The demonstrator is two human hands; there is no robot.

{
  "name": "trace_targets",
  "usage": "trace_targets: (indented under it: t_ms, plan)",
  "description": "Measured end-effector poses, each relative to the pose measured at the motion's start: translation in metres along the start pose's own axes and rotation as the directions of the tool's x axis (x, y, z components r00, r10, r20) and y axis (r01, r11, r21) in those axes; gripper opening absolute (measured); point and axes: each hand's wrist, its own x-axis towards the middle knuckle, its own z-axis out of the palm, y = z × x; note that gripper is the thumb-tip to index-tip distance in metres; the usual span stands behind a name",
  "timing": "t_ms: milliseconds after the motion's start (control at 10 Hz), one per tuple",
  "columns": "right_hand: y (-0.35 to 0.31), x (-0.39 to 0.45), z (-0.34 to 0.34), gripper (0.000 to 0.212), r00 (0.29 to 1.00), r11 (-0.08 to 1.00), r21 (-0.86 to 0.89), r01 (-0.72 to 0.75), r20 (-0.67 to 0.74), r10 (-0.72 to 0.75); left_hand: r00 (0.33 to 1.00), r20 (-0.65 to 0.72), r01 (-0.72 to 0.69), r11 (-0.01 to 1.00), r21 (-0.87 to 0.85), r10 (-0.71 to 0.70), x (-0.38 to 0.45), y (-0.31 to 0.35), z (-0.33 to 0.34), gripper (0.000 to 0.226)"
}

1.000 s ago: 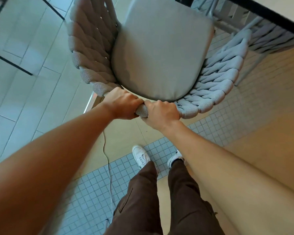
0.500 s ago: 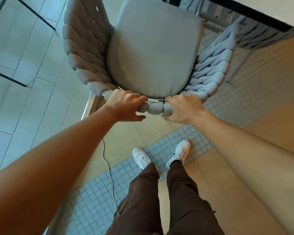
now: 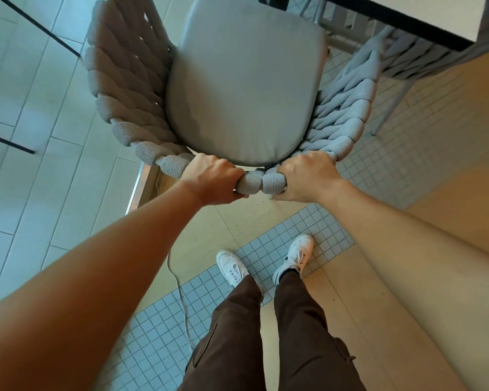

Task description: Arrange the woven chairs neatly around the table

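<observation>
A grey woven chair (image 3: 124,88) with a smooth grey seat cushion (image 3: 246,88) stands right in front of me, its back rim nearest. My left hand (image 3: 213,180) grips the thick rope rim of the backrest left of centre. My right hand (image 3: 308,176) grips the same rim right of centre, a short stretch of rope showing between the hands. The table (image 3: 407,21), white-topped with a dark edge, lies at the upper right, the chair's front pointing toward it. A second woven chair (image 3: 412,60) sits partly under the table.
Black thin metal legs (image 3: 40,32) of other furniture cross the tiled floor at upper left. A white cable (image 3: 178,283) trails over the floor by my left foot. My feet stand on a strip of small blue mosaic tiles (image 3: 268,249).
My hands have slid apart along the backrest rim, the right one moving right. The chair has turned and its seat now faces the table more squarely. My right foot stepped forward.
</observation>
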Motion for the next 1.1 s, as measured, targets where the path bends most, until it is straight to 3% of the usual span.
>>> trace_targets:
  t_ms: [400, 700, 800, 900, 1100]
  plan:
    - [-0.007, -0.008, 0.008, 0.057, 0.999, 0.999, 0.016, -0.045, 0.001, 0.045, 0.999, 0.031, -0.019, 0.999, -0.034, 0.02, -0.007, 0.001, -0.006, 0.044]
    - [-0.002, -0.02, -0.009, 0.046, 0.994, 0.995, 0.095, 0.03, 0.099, -0.039, 0.979, 0.196, 0.067, 0.992, -0.104, -0.046, -0.009, 0.01, -0.018, 0.053]
    - [0.007, -0.035, -0.022, 0.049, 0.984, 0.979, 0.195, 0.062, 0.154, -0.093, 0.973, 0.21, 0.128, 0.982, -0.139, -0.097, -0.012, 0.019, -0.031, 0.064]
    - [0.02, -0.055, -0.031, 0.074, 0.978, 0.975, 0.216, 0.045, 0.191, -0.087, 0.979, 0.156, 0.154, 0.975, -0.163, -0.128, -0.012, 0.038, -0.049, 0.073]
    - [0.062, -0.102, -0.041, 0.089, 0.998, 0.957, 0.283, -0.06, 0.049, 0.048, 0.968, 0.126, 0.241, 0.947, -0.214, -0.218, 0.009, 0.074, -0.087, 0.081]
